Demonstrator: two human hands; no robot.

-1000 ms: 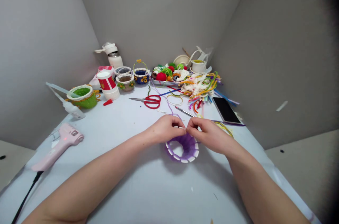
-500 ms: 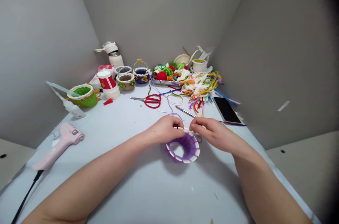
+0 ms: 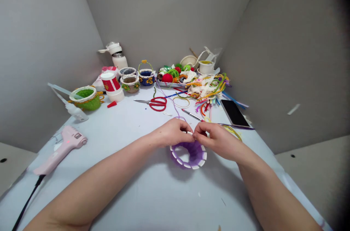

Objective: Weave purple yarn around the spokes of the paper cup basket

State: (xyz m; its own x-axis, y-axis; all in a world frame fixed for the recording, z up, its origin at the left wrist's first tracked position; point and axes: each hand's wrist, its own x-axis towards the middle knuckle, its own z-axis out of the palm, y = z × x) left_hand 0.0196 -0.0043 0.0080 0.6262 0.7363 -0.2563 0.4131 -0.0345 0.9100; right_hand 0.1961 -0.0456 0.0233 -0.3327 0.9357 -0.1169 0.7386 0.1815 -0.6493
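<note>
A small cup-shaped basket (image 3: 195, 154), with purple yarn woven between white slats, is tilted so its mouth faces me. My left hand (image 3: 175, 132) is closed on its far rim, thumb inside. Fingertips pinched together, my right hand (image 3: 213, 136) meets the left at the same rim; what the pinch holds is hidden. Purple yarn (image 3: 177, 111) trails from the back of the table to behind my left hand. Beyond my hands lie a slim pen-like tool (image 3: 193, 115), a pale ring (image 3: 181, 102) and red-handled scissors (image 3: 158, 104).
A pink glue gun (image 3: 61, 149) with a black cord lies at left, near a glue bottle (image 3: 78, 113) and a green basket (image 3: 91, 103). Small finished baskets (image 3: 130, 84), a tray of yarn balls (image 3: 172, 84) and craft strips (image 3: 206, 89) line the back. A phone (image 3: 234, 113) lies at right.
My right hand has moved left along the rim, and its fingertips now meet those of my left hand. A yellow loop shows behind the right wrist. The basket has barely moved.
</note>
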